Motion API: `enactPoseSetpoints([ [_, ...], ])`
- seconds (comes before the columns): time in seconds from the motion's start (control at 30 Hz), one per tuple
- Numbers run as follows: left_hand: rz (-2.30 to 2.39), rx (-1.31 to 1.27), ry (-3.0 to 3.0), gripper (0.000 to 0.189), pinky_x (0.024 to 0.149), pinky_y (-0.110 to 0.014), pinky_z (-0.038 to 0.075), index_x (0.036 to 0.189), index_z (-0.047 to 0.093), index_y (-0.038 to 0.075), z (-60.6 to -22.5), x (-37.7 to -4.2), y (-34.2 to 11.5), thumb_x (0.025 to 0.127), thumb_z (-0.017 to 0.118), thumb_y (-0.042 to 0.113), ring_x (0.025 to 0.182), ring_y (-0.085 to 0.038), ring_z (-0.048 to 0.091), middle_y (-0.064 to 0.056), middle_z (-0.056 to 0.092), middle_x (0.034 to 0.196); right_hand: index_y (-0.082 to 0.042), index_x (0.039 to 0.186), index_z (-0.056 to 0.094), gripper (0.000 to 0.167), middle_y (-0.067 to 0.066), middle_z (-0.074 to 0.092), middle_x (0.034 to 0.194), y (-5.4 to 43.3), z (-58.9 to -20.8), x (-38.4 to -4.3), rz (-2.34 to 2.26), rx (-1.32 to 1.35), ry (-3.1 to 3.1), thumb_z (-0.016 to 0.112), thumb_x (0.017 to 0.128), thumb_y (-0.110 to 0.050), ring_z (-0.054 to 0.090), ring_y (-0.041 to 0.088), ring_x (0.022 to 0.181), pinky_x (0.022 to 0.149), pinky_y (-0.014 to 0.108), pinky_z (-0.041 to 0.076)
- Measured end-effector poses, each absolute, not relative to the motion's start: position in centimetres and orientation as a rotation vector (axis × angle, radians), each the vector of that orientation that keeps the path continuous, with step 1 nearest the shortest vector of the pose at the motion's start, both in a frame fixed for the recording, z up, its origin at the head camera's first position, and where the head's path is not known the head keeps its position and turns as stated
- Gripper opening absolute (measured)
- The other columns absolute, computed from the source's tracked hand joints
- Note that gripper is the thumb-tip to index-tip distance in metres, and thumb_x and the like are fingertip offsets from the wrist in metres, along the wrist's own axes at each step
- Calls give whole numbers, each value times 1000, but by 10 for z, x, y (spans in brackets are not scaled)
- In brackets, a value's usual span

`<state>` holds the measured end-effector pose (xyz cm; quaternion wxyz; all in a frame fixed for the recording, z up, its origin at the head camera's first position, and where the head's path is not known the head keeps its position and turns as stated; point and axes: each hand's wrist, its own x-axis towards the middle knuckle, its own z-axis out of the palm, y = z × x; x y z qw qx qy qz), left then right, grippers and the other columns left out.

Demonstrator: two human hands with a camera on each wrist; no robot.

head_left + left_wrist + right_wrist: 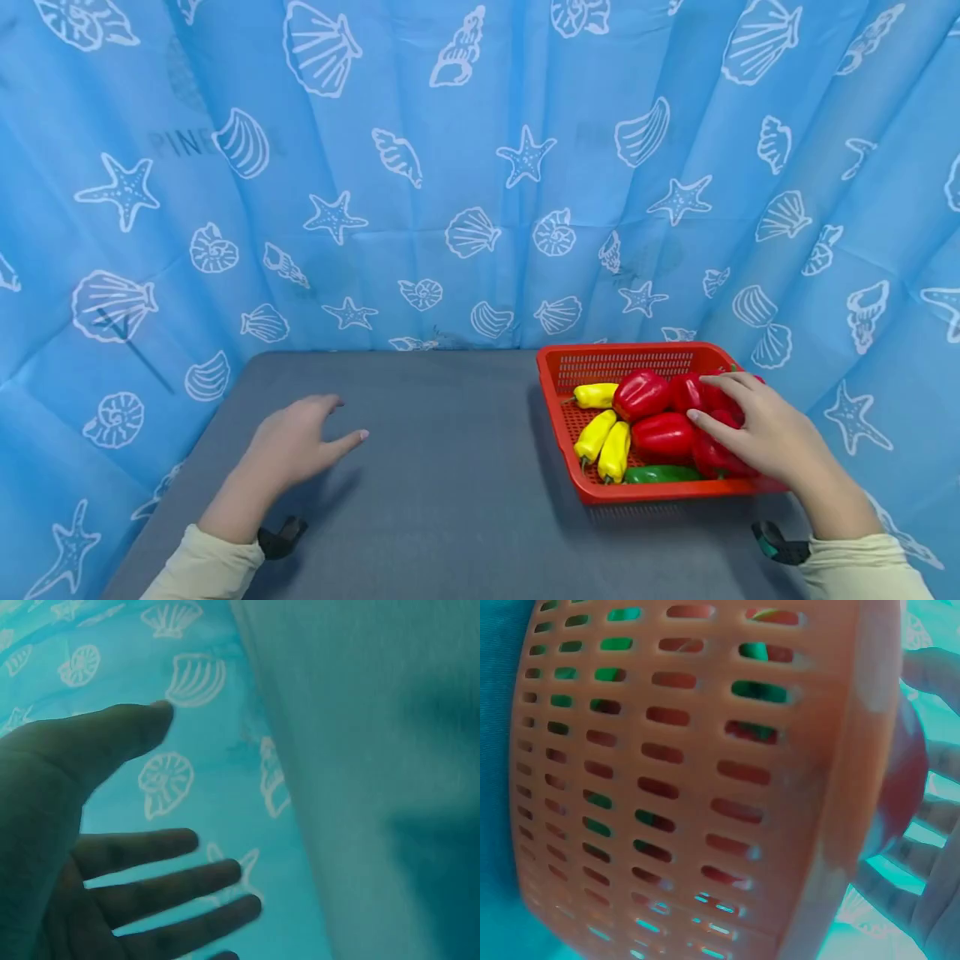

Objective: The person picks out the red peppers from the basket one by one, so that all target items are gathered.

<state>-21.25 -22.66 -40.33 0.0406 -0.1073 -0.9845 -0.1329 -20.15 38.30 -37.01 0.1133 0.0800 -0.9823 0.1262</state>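
Clearly, the right hand [780, 437] is the one at the peppers: it reaches over the right-hand end of a red plastic basket [558, 421], thumb stretched out toward the middle and fingers bent down over the red peppers [663, 435]. Its grip is loose, the fingers spread rather than closed; whether the fingertips touch a pepper cannot be told. From the right wrist, one red pepper [906, 776] bulges above the basket's rim, with the fingers spread along its far side, and patches of red and green show through the slots of the wall.

The basket sits on the right part of the grey surface [450, 500]. Inside, the red peppers crowd the middle and right, partly hidden by the hand. Three yellow peppers [596, 435] lie at the left: one crosswise near the far wall, two side by side nearer, stems toward the near wall. A long green pepper [660, 474] lies along that near wall.

The left hand [292, 442] hovers above the left of the surface, well apart from the basket, holding nothing, its grip relaxed with thumb and fingers apart. Pale sleeves [206, 567] cover both forearms. Behind hangs a blue curtain [420, 75] printed with white shells and starfish.
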Motion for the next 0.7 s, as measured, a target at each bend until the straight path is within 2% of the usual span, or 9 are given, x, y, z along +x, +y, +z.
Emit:
enactPoseSetpoints([
  [0.17, -540, -358, -2925, 71, 90, -59, 60, 138, 67, 6, -417, -216, -208, 95, 71, 62, 115, -36, 72, -17, 73, 131, -1, 146, 56, 72, 33, 53, 142, 390, -371, -200, 474, 208, -2843, 81, 93, -42, 50, 55, 123, 82, 74, 57],
  [0.33, -680, -371, -2898, 67, 87, -55, 61, 143, 65, 12, -425, -218, -184, 95, 73, 58, 114, -30, 72, -11, 72, 132, 2, 142, 59, 63, 33, 57, 136, 403, -373, -199, 567, 209, -2739, 81, 93, -31, 54, 53, 118, 81, 75, 57],
  [0.5, -771, -400, -2881, 63, 87, -52, 61, 143, 65, 16, -430, -219, -160, 95, 74, 57, 113, -26, 72, -8, 72, 132, 3, 141, 59, 59, 34, 57, 135, 420, -376, -199, 651, 163, -2679, 80, 93, -24, 54, 53, 115, 75, 70, 60],
  [0.57, -799, -414, -2881, 62, 88, -51, 61, 143, 65, 17, -431, -220, -151, 95, 74, 56, 113, -25, 72, -8, 72, 133, 4, 142, 58, 60, 34, 56, 136, 427, -378, -199, 674, 139, -2677, 80, 93, -23, 54, 53, 115, 70, 50, 65],
  [0.6, -815, -419, -2882, 62, 87, -51, 61, 143, 65, 17, -431, -221, -147, 95, 75, 56, 113, -24, 72, -7, 72, 132, 4, 142, 58, 60, 34, 55, 136, 430, -379, -199, 690, 132, -2673, 81, 93, -22, 53, 52, 115, 68, 39, 64],
  [0.67, -849, -420, -2885, 60, 88, -51, 61, 143, 65, 18, -432, -221, -139, 95, 76, 53, 112, -23, 72, -6, 72, 132, 5, 142, 58, 60, 34, 55, 135, 436, -381, -198, 706, 127, -2662, 81, 92, -19, 54, 52, 114, 65, 18, 54],
  [0.7, -859, -420, -2886, 60, 88, -51, 61, 142, 65, 18, -432, -222, -135, 95, 77, 53, 112, -23, 72, -5, 72, 131, 5, 142, 58, 59, 34, 55, 136, 439, -382, -197, 719, 125, -2660, 81, 92, -18, 54, 52, 113, 65, 11, 48],
])
